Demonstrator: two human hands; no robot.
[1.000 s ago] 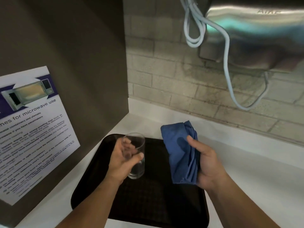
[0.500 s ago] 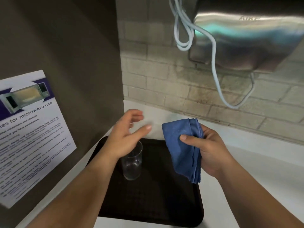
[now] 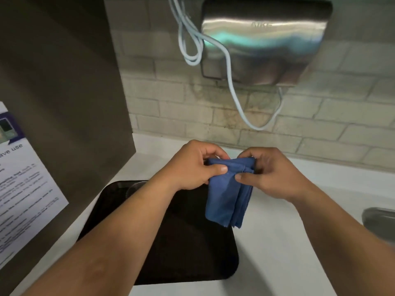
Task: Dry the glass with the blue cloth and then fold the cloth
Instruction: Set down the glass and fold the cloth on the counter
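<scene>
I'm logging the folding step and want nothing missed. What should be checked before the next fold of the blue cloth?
1. Both hands on the cloth: ok, left hand and right hand pinch the top edge of the blue cloth.
2. Cloth off the surface: ok, it hangs over the tray edge.
3. Layers aligned: not ok, the bottom edges are uneven.
4. Glass out of the way: ok, on the tray behind the left forearm.
5. Glass dry: cannot tell.
</scene>
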